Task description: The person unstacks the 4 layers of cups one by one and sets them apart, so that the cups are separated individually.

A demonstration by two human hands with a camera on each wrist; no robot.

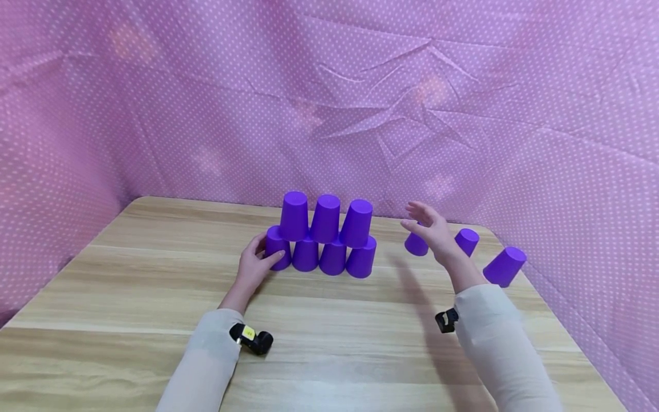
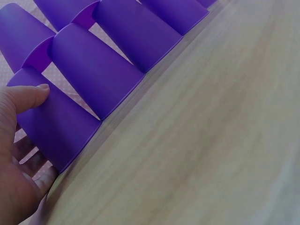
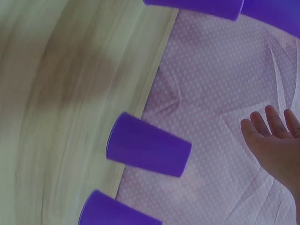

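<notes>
Upside-down purple cups stand in two rows, three upper cups (image 1: 325, 219) bridging the several cups of the lower row (image 1: 332, 258). My left hand (image 1: 254, 263) holds the leftmost lower cup (image 2: 58, 122), thumb across its front and fingers round its far side. Above that cup, the left upper cup (image 1: 294, 216) rests partly on its neighbour. My right hand (image 1: 432, 232) is raised with fingers extended and holds nothing. In the head view it overlaps a separate upside-down cup (image 1: 416, 245); the right wrist view has the hand (image 3: 276, 150) apart from the cups.
Two more upside-down cups, a middle one (image 1: 467, 241) and an outer one (image 1: 505, 266), stand toward the right edge of the wooden table (image 1: 319, 343). A pink dotted cloth (image 1: 329, 103) hangs behind the table and along its sides.
</notes>
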